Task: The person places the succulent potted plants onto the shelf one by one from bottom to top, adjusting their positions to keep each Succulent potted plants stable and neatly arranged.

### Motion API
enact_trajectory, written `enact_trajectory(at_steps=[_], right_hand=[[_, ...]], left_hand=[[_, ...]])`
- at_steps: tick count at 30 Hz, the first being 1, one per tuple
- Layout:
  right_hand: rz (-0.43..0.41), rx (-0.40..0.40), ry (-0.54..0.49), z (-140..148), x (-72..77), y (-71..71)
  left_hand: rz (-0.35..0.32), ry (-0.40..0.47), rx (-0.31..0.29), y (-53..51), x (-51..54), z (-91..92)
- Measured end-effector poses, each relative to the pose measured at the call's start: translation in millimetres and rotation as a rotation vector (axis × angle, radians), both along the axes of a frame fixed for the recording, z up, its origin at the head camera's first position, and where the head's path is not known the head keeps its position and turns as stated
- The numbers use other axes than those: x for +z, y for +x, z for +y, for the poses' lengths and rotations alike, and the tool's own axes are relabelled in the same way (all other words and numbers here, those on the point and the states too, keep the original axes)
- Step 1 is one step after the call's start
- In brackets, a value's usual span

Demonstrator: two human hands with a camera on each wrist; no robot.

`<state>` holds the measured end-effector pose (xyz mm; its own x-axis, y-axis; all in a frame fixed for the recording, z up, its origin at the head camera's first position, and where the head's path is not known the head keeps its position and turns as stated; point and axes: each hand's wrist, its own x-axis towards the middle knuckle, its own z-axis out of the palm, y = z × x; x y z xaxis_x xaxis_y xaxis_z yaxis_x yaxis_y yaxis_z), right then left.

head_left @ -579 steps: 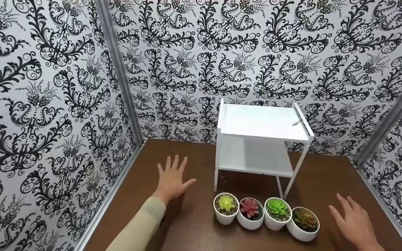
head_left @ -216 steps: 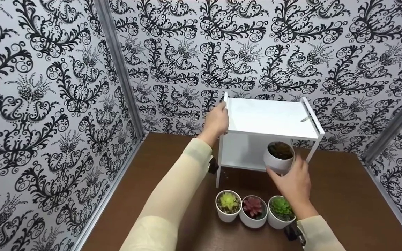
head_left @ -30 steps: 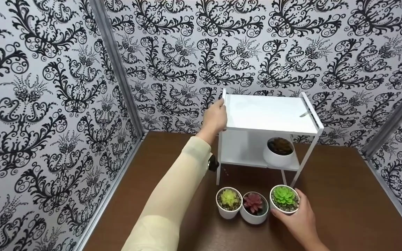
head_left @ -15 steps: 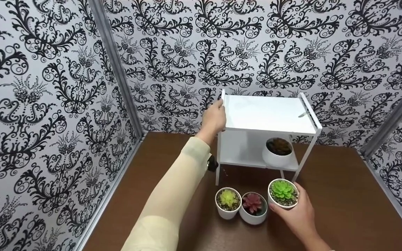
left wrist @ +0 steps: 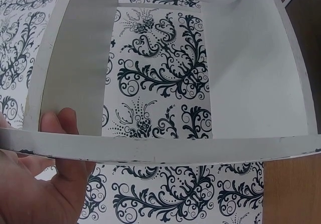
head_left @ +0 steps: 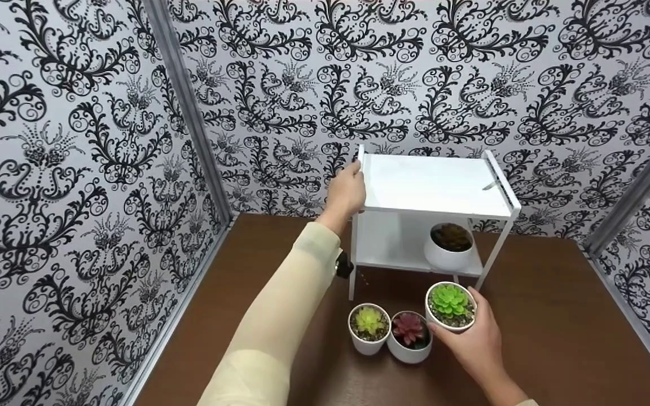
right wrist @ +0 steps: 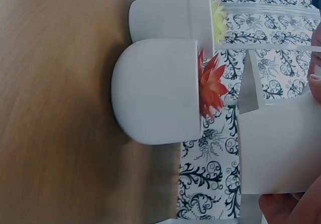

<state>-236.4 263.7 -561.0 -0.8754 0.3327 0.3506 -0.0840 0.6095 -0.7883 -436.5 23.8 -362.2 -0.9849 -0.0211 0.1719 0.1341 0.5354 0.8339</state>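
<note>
My left hand [head_left: 346, 190] grips the left side of the white two-tier shelf [head_left: 432, 186]; in the left wrist view its fingers [left wrist: 66, 121] curl round the white frame [left wrist: 150, 149]. My right hand [head_left: 474, 338] holds a white pot with a green succulent [head_left: 450, 300], raised above the table in front of the shelf. In the right wrist view that pot [right wrist: 281, 148] is between thumb and fingers, clear of the table. A pot with a brownish succulent [head_left: 449, 254] stands on the lower tier at the right.
Two white pots stand side by side on the brown table [head_left: 556, 316]: one with a yellow-green succulent [head_left: 369, 347], one with a red succulent [head_left: 409, 354]. Patterned walls [head_left: 280, 101] rise behind and at the left.
Over the last second the right hand has lifted the green succulent's pot and carried it slightly left and toward the shelf. The left hand keeps its grip. Earlier, the brownish succulent's pot went onto the lower tier.
</note>
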Motion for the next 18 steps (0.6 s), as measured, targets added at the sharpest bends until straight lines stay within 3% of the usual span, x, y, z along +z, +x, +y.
enact_trajectory(at_steps=[18], right_hand=[[0.017,0.023,-0.033,-17,11.2,-14.0]], left_hand=[[-0.006,0.010,0.014,-1.2,-0.8,2.0]])
